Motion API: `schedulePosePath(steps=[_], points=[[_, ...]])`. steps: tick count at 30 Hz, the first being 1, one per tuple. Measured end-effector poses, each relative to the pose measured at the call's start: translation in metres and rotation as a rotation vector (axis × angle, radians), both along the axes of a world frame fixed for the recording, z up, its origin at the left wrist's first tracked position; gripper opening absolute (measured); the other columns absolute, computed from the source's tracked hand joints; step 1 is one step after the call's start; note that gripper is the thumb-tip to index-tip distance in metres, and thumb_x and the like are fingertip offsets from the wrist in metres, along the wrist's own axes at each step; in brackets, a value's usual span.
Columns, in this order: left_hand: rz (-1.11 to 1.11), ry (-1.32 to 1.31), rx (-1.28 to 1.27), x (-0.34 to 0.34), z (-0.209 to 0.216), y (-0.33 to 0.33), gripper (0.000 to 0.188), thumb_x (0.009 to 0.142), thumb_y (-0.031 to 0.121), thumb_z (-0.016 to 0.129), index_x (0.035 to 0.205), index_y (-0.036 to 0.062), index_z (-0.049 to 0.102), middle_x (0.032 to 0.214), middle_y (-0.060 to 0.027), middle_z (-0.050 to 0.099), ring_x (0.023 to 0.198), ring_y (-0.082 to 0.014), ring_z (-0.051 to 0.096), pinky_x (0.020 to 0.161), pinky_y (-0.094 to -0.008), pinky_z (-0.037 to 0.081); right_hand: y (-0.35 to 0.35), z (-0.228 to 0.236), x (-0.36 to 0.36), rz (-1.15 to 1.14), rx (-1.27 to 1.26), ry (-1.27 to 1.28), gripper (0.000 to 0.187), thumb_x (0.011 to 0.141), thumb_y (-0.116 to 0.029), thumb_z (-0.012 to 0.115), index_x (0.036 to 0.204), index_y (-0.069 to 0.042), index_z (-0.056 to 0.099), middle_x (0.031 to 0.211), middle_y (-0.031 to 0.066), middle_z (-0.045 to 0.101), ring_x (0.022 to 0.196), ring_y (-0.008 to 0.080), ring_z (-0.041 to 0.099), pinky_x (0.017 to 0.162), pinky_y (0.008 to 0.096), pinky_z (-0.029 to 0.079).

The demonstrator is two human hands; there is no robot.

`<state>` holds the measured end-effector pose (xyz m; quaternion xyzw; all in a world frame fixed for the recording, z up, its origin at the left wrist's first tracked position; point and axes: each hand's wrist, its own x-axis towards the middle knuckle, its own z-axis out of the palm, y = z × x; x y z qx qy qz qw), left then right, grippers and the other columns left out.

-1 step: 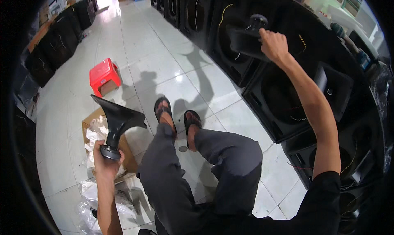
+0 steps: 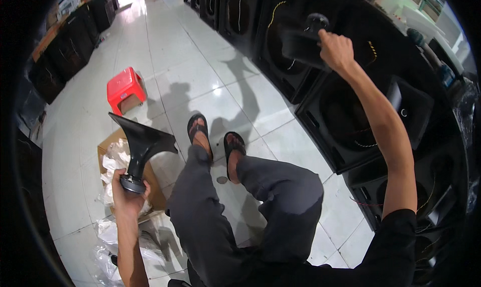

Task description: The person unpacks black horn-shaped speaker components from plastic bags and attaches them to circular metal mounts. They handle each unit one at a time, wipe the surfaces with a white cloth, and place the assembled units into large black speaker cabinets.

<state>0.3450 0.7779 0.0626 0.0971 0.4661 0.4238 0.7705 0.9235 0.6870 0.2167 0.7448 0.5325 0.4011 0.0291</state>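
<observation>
My left hand (image 2: 131, 199) grips a black speaker horn (image 2: 143, 141) by the round driver (image 2: 132, 183) at its narrow end. The flared mouth points up and away from me, above an open cardboard box. On the right, my outstretched right hand (image 2: 336, 51) is closed on a second black speaker horn (image 2: 302, 49), with its round driver (image 2: 316, 22) uppermost. That horn is held in front of a black speaker cabinet (image 2: 263, 41) with a large round opening and loose yellow-black wires. Dark on dark, the horn's outline is hard to make out, and whether it touches the cabinet I cannot tell.
The cardboard box (image 2: 159, 194) holds white wrapping, with clear plastic bags (image 2: 105, 257) beside it. Beyond stands a red plastic stool (image 2: 125, 90). Black cabinets with wires line the right side; another horn (image 2: 408, 111) rests at one of them. More cabinets (image 2: 65, 59) stand far left.
The whole view has shifted very slightly. Both hands keep their hold on the horns, with hardly any movement.
</observation>
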Motion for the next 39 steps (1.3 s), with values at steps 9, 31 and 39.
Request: schedulePosePath(steps=[9,31,39], points=[[0.013,0.044,-0.059,0.039,-0.045,0.050,0.018,0.077,0.026,0.066,0.084,0.0126,0.056,0.076,-0.0056,0.058,0.069,-0.0190,0.056,0.065,-0.0343,0.049,0.093,0.024,0.102,-0.182,0.090,-0.083,0.024,0.083,-0.021,0.065,0.101,-0.006,0.062,0.094,0.0177,0.068,0.088,0.0374,0.067,0.074,0.0469,0.054],[0.043,-0.110,0.102,0.142,0.046,0.225,0.022,0.076,0.029,0.065,0.086,0.0104,0.058,0.081,-0.0076,0.061,0.076,-0.0233,0.056,0.066,-0.0367,0.050,0.222,0.065,0.073,0.144,-0.223,0.077,0.029,0.082,-0.026,0.068,0.090,0.001,0.069,0.089,0.0164,0.068,0.095,0.0315,0.062,0.085,0.0408,0.047],[-0.312,-0.298,0.330,0.256,0.090,0.303,0.025,0.084,0.036,0.054,0.085,0.0116,0.062,0.084,-0.0090,0.067,0.069,-0.0288,0.063,0.054,-0.0365,0.044,0.370,0.065,-0.021,0.923,-0.325,0.821,0.081,0.078,-0.038,0.076,0.137,0.005,0.042,0.131,0.0275,0.052,0.114,0.0330,0.058,0.097,0.0400,0.046]])
